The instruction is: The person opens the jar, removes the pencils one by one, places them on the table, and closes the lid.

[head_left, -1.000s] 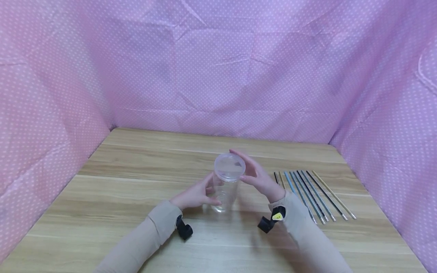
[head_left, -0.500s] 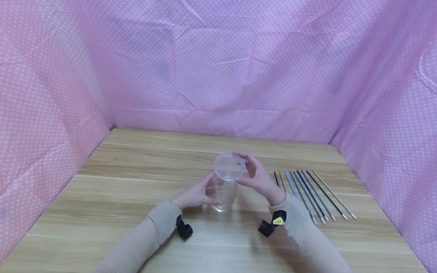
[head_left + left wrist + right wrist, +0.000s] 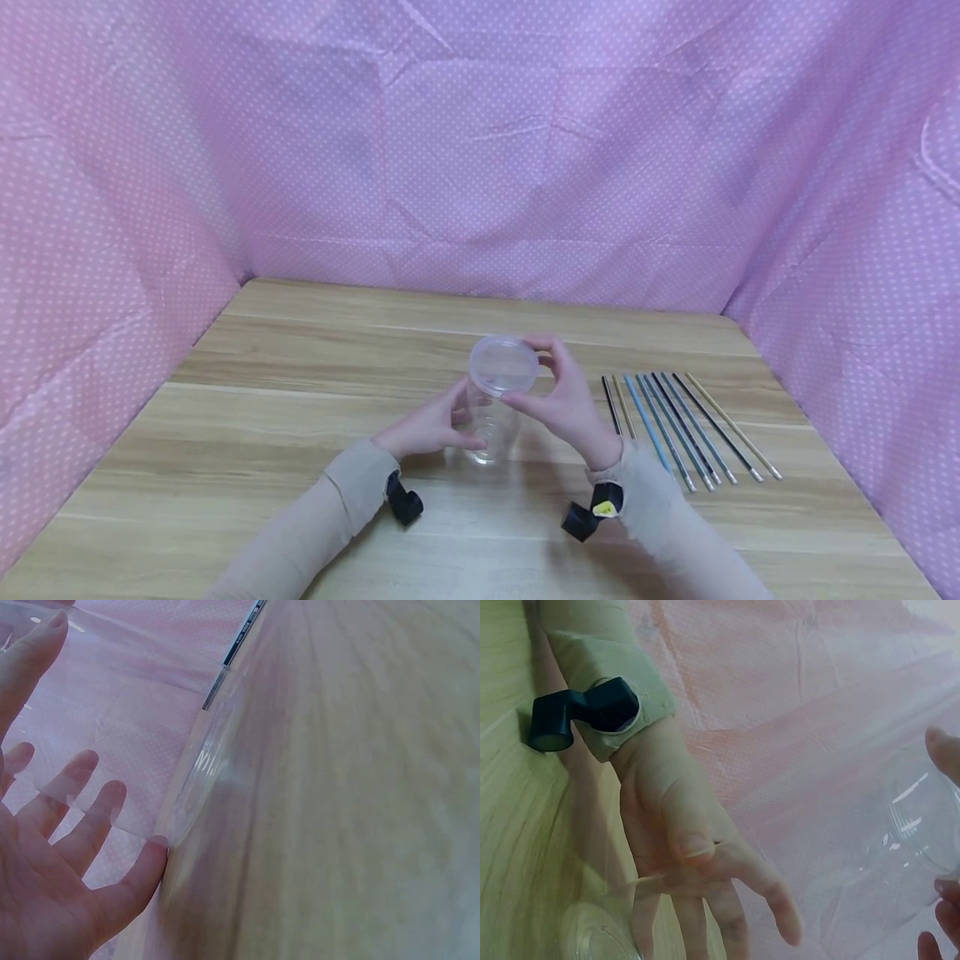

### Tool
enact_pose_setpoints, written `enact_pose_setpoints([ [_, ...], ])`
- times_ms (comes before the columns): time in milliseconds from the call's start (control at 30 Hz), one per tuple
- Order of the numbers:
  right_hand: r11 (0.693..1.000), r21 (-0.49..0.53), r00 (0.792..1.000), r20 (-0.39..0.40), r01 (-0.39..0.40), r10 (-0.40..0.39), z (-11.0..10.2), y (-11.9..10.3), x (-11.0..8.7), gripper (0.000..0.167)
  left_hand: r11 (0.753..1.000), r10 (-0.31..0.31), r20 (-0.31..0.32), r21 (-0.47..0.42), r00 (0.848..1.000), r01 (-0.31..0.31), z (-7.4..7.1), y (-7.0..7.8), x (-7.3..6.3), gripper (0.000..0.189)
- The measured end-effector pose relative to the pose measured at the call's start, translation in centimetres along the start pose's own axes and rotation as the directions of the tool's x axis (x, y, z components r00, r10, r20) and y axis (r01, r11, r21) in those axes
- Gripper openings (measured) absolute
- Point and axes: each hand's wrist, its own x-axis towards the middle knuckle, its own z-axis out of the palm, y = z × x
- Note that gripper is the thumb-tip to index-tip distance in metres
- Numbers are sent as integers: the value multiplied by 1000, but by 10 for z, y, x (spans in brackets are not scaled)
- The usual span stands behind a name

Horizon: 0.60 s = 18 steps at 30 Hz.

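A clear plastic jar (image 3: 491, 437) stands upright on the table, with a round see-through lid (image 3: 504, 364) on top. My left hand (image 3: 427, 429) holds its lower body from the left, thumb in front and fingers behind. In the left wrist view, those fingers (image 3: 90, 825) spread along the wall near the jar's base (image 3: 202, 761). My right hand (image 3: 566, 408) grips the lid's rim, thumb at the front edge and fingers at the right. Only the tips of my right hand (image 3: 946, 754) show in the right wrist view, beside the lid (image 3: 922, 817).
Several pencils (image 3: 686, 433) in black, blue and gold lie side by side to the right, partly under the right forearm. The wood-grain table (image 3: 300, 358) is bounded at the back and sides by pink dotted cloth (image 3: 480, 167).
My right hand has moved round the lid's rim: the thumb from the right side to the front, the fingers from the back to the right. The left hand and jar have stayed in place.
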Motion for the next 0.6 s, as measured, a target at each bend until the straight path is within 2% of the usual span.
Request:
enact_pose_setpoints([
  [167,999,-38,1000,-18,0,-1,2,-4,-1,66,1000,4,-1,11,1000,-4,0,1,0,102],
  [333,1000,-8,996,90,-3,4,-2,-1,1,82,1000,-3,-4,9,1000,3,0,1,-1,101],
  [467,989,145,974,222,6,-39,-9,7,7,85,1000,2,0,8,1000,-2,0,1,-1,101],
  [600,954,292,943,330,-62,-40,-14,14,12,89,1000,3,2,8,1000,-3,0,0,-1,101],
])
